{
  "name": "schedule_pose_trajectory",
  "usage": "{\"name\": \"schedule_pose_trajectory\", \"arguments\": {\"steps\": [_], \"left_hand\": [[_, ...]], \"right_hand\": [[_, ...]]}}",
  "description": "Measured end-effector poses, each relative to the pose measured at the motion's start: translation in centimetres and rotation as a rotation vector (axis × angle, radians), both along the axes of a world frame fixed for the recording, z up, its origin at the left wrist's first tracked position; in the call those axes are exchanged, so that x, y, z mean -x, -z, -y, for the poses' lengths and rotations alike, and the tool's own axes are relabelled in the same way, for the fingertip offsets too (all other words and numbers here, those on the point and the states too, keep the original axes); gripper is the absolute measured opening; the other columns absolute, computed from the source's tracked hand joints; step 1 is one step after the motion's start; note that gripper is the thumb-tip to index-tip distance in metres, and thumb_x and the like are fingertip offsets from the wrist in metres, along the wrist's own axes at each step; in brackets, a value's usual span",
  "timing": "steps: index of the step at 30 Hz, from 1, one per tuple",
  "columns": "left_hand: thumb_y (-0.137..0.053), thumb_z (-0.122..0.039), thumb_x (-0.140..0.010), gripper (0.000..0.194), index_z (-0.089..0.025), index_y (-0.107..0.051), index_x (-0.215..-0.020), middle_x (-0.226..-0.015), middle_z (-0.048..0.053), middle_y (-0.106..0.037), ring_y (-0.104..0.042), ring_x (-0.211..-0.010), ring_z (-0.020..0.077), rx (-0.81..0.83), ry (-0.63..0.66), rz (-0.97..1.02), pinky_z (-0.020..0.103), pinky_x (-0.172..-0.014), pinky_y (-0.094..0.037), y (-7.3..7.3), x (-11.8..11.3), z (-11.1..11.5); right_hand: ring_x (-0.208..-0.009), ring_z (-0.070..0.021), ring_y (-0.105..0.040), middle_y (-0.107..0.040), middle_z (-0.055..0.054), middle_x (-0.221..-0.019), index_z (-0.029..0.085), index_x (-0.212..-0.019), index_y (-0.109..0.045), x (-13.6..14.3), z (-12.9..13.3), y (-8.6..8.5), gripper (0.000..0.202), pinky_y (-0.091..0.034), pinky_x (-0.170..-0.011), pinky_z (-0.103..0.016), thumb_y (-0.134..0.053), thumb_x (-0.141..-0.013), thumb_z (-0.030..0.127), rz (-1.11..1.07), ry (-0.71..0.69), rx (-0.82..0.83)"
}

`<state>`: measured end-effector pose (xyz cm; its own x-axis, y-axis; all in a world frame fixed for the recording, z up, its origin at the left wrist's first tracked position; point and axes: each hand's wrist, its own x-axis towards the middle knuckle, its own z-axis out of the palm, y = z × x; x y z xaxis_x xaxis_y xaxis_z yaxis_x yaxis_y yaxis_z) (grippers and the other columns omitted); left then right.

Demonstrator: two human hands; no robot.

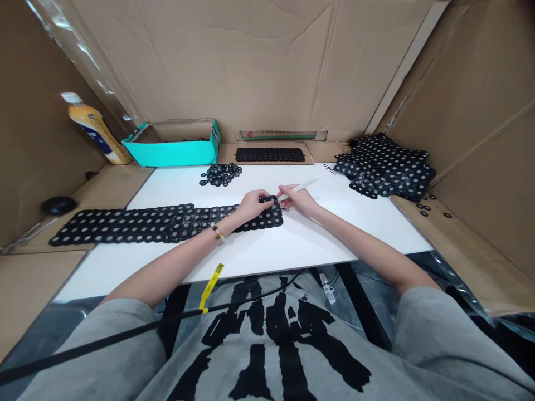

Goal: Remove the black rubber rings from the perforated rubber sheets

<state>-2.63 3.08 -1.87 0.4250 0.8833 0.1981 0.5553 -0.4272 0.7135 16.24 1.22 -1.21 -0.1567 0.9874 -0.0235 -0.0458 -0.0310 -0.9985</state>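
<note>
On the white table lies a long black sheet (121, 225) of joined rings, with pale round spots, its right end in front of me. My left hand (253, 205) has closed fingers pinching the upper edge of that end, where a small piece bends up. Close beside it on the right, my right hand (301, 201) grips a slim white pen-like tool (295, 189). The tool slants, its lower end pointing at the sheet's edge by my left fingertips. The exact contact there is too small to make out.
Loose black rings (221, 175) form a pile behind my left hand. A turquoise box (171, 153) and a yellow bottle (98, 131) stand back left. Another black sheet (270, 155) lies at the back, and heaped spotted sheets (387, 167) lie right. Cardboard walls (251, 67) surround the table.
</note>
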Motion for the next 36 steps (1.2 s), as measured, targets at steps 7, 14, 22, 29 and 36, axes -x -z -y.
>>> {"name": "schedule_pose_trajectory", "arguments": {"steps": [7,14,22,29,36], "left_hand": [[-0.064,-0.042,-0.073,0.027,-0.017,-0.068,-0.081,-0.085,0.004,-0.073,-0.063,-0.082,0.0217,0.100,0.023,0.086,0.033,-0.078,-0.044,0.4,0.1,-0.9],[-0.066,-0.045,-0.070,0.030,-0.017,-0.068,-0.080,-0.083,0.003,-0.072,-0.061,-0.081,0.0213,0.158,0.034,0.158,0.033,-0.079,-0.044,0.5,0.1,-0.8],[-0.068,-0.048,-0.068,0.034,-0.016,-0.069,-0.080,-0.082,0.003,-0.071,-0.060,-0.082,0.0209,0.234,0.043,0.209,0.033,-0.079,-0.044,0.0,0.0,-0.3],[-0.066,-0.051,-0.072,0.037,-0.016,-0.070,-0.079,-0.078,0.003,-0.070,-0.058,-0.074,0.0191,0.400,0.149,0.197,0.031,-0.072,-0.043,-1.0,0.8,-0.5],[-0.071,-0.050,-0.069,0.040,-0.017,-0.069,-0.092,-0.096,0.004,-0.071,-0.061,-0.090,0.0221,0.297,0.262,0.091,0.032,-0.084,-0.044,-1.9,1.1,-0.7]], "right_hand": [[-0.059,-0.0135,-0.065,-0.069,-0.002,-0.063,0.016,-0.076,-0.065,-0.3,0.2,0.3,0.022,-0.055,-0.059,-0.024,-0.078,-0.066,0.031,0.059,0.067,-0.092],[-0.061,-0.0143,-0.067,-0.068,0.000,-0.062,0.018,-0.069,-0.058,0.0,-0.2,0.8,0.026,-0.057,-0.063,-0.027,-0.078,-0.064,0.033,-0.047,0.066,-0.044],[-0.063,-0.0141,-0.066,-0.068,-0.001,-0.064,0.018,-0.069,-0.057,0.1,-0.1,0.8,0.028,-0.056,-0.066,-0.028,-0.079,-0.064,0.036,-0.036,0.058,-0.035],[-0.064,-0.0147,-0.063,-0.066,-0.001,-0.067,0.020,-0.072,-0.056,0.8,0.5,1.2,0.021,-0.051,-0.062,-0.027,-0.066,-0.076,0.038,0.216,0.072,-0.266],[-0.063,-0.0149,-0.064,-0.067,-0.001,-0.067,0.020,-0.072,-0.056,0.9,0.1,1.1,0.022,-0.053,-0.063,-0.028,-0.067,-0.077,0.038,0.188,0.117,-0.260]]}}
